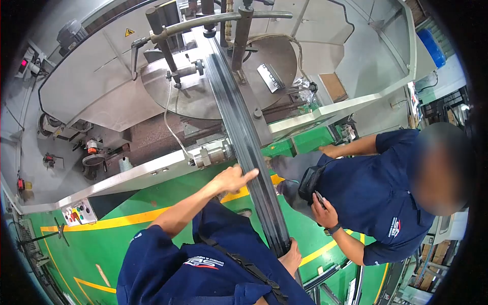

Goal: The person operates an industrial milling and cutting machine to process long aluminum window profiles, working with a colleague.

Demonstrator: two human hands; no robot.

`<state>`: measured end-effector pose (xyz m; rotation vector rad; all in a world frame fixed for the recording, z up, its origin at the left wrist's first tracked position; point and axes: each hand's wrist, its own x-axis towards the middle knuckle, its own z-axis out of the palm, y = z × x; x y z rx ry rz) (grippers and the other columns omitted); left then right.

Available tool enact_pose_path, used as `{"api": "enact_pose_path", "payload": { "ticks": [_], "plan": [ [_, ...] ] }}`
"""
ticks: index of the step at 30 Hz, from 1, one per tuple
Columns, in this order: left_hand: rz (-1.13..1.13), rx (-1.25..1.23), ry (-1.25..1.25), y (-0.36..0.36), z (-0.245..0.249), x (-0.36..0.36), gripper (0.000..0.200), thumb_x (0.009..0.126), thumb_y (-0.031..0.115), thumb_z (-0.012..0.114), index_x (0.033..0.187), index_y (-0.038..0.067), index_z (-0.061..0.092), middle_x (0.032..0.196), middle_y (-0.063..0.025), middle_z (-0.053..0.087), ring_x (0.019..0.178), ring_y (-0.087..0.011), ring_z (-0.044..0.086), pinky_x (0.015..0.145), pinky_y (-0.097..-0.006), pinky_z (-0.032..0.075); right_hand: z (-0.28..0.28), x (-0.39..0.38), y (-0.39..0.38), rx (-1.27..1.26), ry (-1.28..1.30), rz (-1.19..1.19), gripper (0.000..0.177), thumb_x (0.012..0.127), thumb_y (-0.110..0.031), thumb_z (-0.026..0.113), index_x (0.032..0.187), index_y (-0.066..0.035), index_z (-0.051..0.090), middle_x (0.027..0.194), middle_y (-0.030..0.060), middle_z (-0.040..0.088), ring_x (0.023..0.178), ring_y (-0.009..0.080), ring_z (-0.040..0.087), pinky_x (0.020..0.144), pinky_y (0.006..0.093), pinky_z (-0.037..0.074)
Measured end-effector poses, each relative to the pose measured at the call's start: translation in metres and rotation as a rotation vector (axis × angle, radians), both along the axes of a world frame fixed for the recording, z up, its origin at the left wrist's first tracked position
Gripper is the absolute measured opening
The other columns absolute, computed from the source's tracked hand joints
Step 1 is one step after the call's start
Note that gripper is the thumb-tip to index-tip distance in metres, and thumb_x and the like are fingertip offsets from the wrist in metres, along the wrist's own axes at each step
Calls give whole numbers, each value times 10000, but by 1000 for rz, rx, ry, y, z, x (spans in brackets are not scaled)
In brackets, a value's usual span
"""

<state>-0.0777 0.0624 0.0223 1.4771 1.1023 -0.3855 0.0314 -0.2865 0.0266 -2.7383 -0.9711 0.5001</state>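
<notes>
A long dark grooved window-frame profile [247,147] runs from the saw machine toward my body, sloping down to the right. My left hand [235,179] is at its left edge, thumb laid over the top face and the other fingers curled, partly hidden. At the near end my right hand [291,257] grips the profile's right side, with some fingers out of sight beneath it. Clamp posts [244,38] of the machine stand around the far part of the profile. A metal cylinder fitting [211,156] sits close to its left side.
A co-worker [366,193] stands to the right, one hand [324,211] holding a small dark object. The machine's pale front rail [127,175] crosses ahead of me, with a button panel [79,212] at left. More profiles [330,277] lie low at bottom right.
</notes>
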Motion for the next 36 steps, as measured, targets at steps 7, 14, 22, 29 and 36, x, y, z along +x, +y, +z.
{"api": "enact_pose_path", "payload": {
  "ticks": [7,14,22,29,36],
  "plan": [
    [-49,808,-378,83,62,-30,488,992,427,624,1135,-36,682,1012,-273,716,969,-393,717,865,-474,559,-12,6,-7,-66,4,29,745,684,-345,849,1292,-61,526,1065,217,672,976,433,666,807,503,524],
    [544,777,-170,184,-40,31,1070,779,384,878,1520,-120,294,1458,-325,494,1337,-378,534,1139,-396,415,-1,12,-3,14,153,-52,869,500,-302,926,1251,-64,560,1062,199,671,967,404,666,849,487,532],
    [561,788,-282,183,-54,32,1084,739,336,909,1546,-64,307,1538,-324,394,1420,-368,442,1175,-383,360,0,10,-2,-93,208,-74,855,500,-233,873,1280,-50,574,1075,212,681,980,405,677,859,475,549],
    [584,836,-314,181,-65,30,1073,729,307,916,1532,-86,321,1541,-327,391,1428,-366,437,1183,-376,348,4,8,8,-54,217,-77,828,537,-219,856,1291,-45,562,1067,210,687,971,404,680,858,481,550],
    [582,802,-294,181,-51,32,1054,742,262,913,1523,-111,312,1555,-329,365,1440,-356,418,1186,-382,346,1,17,9,-48,202,-34,833,533,-223,866,1284,-46,552,1018,208,687,904,418,683,796,478,557]
  ]
}}
